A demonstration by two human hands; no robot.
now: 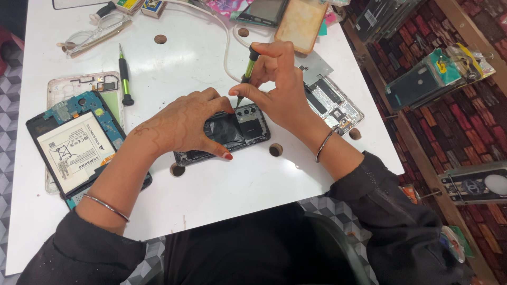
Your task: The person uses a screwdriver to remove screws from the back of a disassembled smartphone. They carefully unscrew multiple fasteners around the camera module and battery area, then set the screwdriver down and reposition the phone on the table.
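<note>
- Left hand [182,124] presses flat on one opened phone [232,132] at table [211,190] centre.
- Right hand [274,84] pinches one green-black screwdriver [247,71], tip on the phone.
- A second screwdriver [124,76] lies far left.
- One opened tablet [74,145], white rectangular battery label, lies left.

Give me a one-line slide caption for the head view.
Left hand steadies an opened black phone on the white table while the right hand holds a green-black screwdriver to it.
</note>
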